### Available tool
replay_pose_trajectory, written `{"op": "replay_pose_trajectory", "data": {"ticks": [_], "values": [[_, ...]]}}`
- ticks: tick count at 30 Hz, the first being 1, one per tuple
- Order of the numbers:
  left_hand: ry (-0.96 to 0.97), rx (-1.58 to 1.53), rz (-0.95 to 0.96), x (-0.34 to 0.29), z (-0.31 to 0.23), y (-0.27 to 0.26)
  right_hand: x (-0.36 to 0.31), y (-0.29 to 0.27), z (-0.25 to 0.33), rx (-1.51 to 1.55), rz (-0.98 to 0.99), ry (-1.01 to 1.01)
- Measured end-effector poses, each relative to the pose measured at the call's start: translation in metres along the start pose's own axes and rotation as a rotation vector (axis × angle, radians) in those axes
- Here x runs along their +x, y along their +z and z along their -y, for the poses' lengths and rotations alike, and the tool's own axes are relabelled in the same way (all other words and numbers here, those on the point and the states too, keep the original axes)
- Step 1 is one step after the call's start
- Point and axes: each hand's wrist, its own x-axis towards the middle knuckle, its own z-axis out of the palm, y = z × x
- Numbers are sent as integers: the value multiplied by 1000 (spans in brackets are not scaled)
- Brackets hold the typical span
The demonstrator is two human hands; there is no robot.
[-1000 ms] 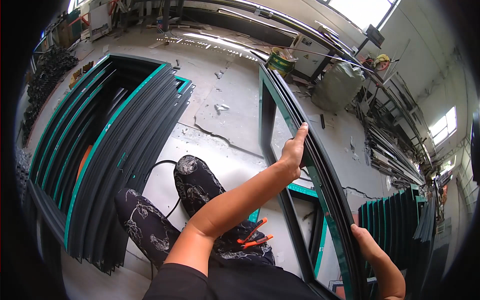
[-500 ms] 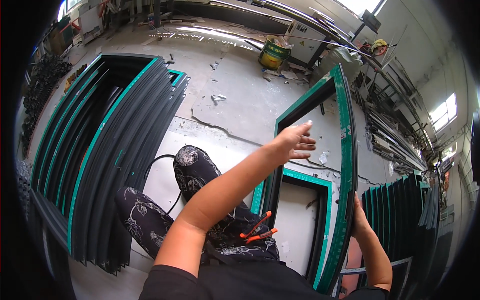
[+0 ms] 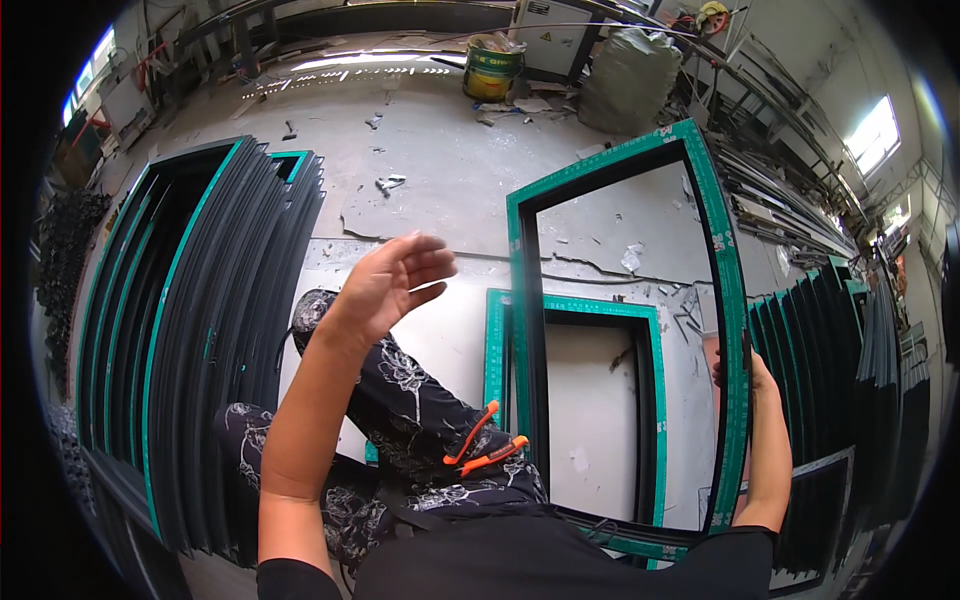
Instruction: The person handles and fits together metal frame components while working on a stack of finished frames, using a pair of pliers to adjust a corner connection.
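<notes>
A rectangular window frame (image 3: 728, 290), dark with green film along its face, stands tilted in front of me. My right hand (image 3: 748, 370) grips its right side bar, with the fingertips showing inside the opening. To the left of the frame, my left hand (image 3: 395, 285) is raised in the air over my knee, holding nothing, its fingers loosely spread. Behind the held frame a second green-faced frame (image 3: 655, 400) rests low on the floor. Orange-handled pliers (image 3: 487, 445) lie on my lap, their jaws hidden.
Many dark frames form a stack (image 3: 215, 330) on the left, and another frame stack (image 3: 815, 340) stands at the right. A green and yellow bucket (image 3: 493, 72) and a bulky pale sack (image 3: 628, 82) are at the back. Scraps (image 3: 390, 184) litter the floor.
My left hand has moved left, away from the frame's opening. The held frame has turned to face me more squarely, with my right hand still on its right side.
</notes>
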Motion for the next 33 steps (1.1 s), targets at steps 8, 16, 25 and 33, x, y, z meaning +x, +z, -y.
{"op": "replay_pose_trajectory", "data": {"ticks": [8,16,25,33], "values": [[9,-76,-144,-22,16,-39,136,-104,-90,-106,-199,-30],[-20,-227,-247,-35,28,-75,171,-107,-143,-131,-333,33],[13,-233,-303,-25,37,-82,147,90,-219,-689,-336,-271],[44,-320,-152,-31,37,-96,87,262,-300,384,607,382]]}}
